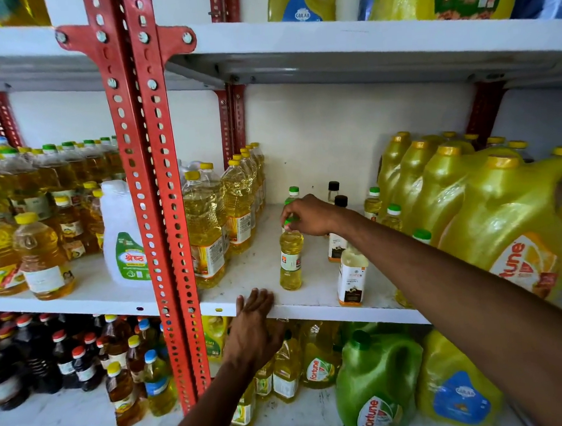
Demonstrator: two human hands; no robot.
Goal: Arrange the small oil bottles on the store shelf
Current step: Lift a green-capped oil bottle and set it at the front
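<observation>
My right hand [308, 216] reaches over the middle shelf [263, 273] and grips the green cap of a small yellow oil bottle [290, 258] that stands upright on the white board. Behind it stand another green-capped small bottle [293, 194] and two black-capped ones [333, 190]. More small bottles [373, 204] sit to the right, partly hidden by my arm. A white-labelled bottle [351, 276] stands near the shelf's front edge. My left hand [255, 323] rests flat on that front edge, fingers spread over the lip, holding nothing.
Tall yellow-capped oil bottles [205, 227] line the left of the gap; big yellow Fortune jugs [510, 218] crowd the right. A red perforated upright [154, 201] divides the shelving. The lower shelf holds a green jug [377, 381] and dark bottles [64, 357].
</observation>
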